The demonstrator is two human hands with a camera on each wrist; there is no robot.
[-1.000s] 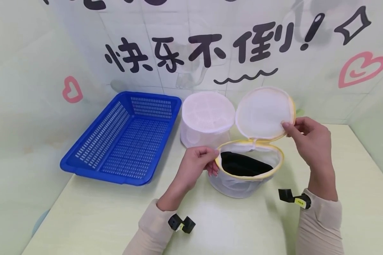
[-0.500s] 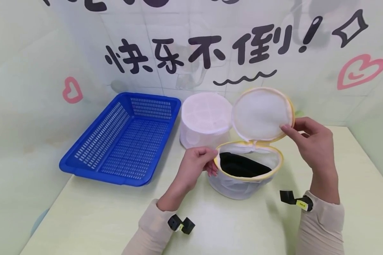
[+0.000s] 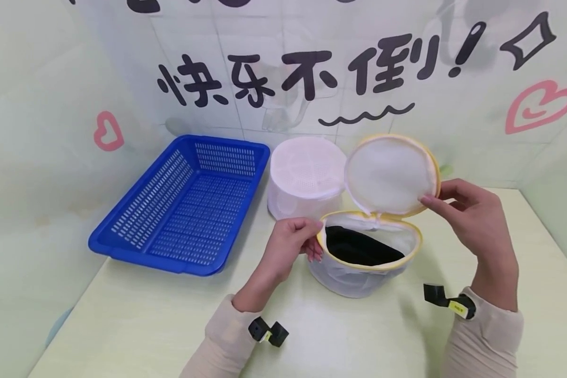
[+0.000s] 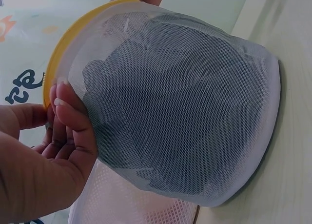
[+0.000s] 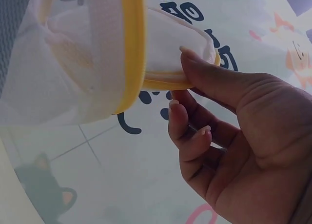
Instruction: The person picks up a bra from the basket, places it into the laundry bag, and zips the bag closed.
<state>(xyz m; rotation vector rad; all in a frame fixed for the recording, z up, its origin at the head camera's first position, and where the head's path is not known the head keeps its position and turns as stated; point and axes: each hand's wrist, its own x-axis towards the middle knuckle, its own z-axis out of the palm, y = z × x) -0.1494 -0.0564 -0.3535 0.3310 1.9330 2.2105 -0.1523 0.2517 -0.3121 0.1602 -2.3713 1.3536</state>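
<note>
Head view shows two hands working at one mesh bag (image 3: 347, 282), which stands, as it seems, on the desk (image 3: 331, 341), in front of the person and a little to the right. The left hand (image 3: 290, 244) is mostly closed: thumb and bent fingers pinch the yellow rim (image 3: 382, 266) at the left side of the mouth. I suppose it holds there because the mesh is soft and the bag could tip or fold without this support. The right hand (image 3: 477, 215) pinches the edge of the round lid (image 3: 391, 170) between thumb and fingers, with only the thickness of the lid between them. It holds the lid raised, probably so that it does not fall over the mouth; the lid is joined to the bag at the far side.

Inside the bag lies a black item (image 3: 359, 248), perhaps cloth. In the left wrist view its dark shape shows through the mesh, but how it is folded I cannot tell.

Behind the bag, to the left, stands a white mesh container (image 3: 307, 168), and farther left a blue basket (image 3: 191, 218). Both are placed aside, which, in my judgement, leaves the hands enough room. Behind everything hangs a printed sheet (image 3: 264, 31).
</note>
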